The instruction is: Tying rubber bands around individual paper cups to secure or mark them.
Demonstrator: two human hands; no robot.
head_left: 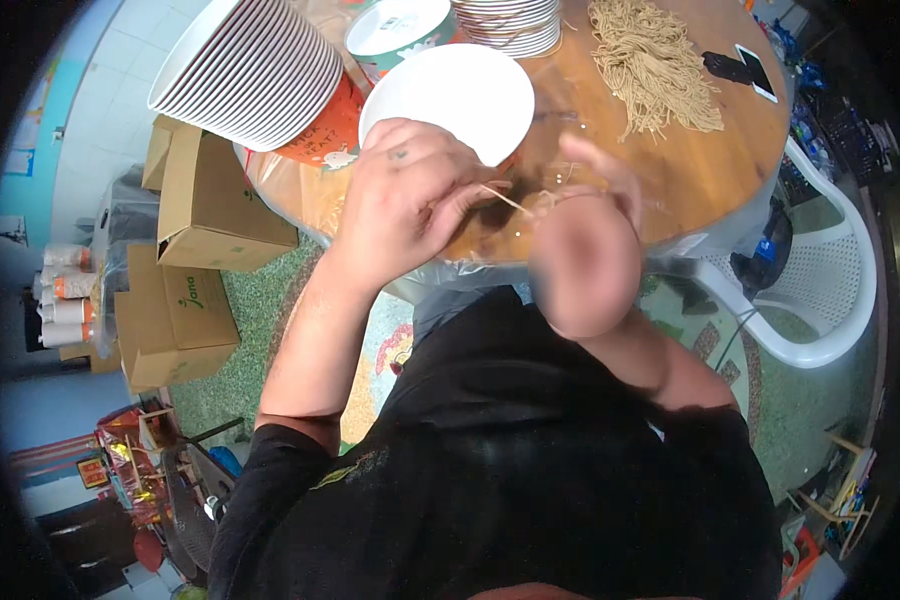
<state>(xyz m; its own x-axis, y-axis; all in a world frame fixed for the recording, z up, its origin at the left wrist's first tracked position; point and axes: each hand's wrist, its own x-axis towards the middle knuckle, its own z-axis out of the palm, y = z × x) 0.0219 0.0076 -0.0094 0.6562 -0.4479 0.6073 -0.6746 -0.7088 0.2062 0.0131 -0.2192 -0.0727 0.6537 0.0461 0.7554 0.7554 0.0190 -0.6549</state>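
Note:
A thin tan cord (pixel 507 201) is stretched between my two hands, just above the near edge of the round wooden table. My left hand (pixel 402 190) is closed, pinching one end between thumb and fingers. My right hand (pixel 588 255) is smeared by motion. The other end of the cord runs into its curled fingers, while one finger sticks out. Right behind my left hand is a paper tub (pixel 460 95) with a white round face; the hand overlaps its lower left rim. A heap of loose tan cords (pixel 655 65) lies at the far right of the table.
A tilted stack of paper tubs (pixel 255 75) stands at the left, beside a green-and-white tub (pixel 400 30) and a stack of white rims (pixel 510 22). A phone (pixel 756 74) lies far right. Cardboard boxes (pixel 225 200) flank the table left, a white plastic chair (pixel 820 270) right.

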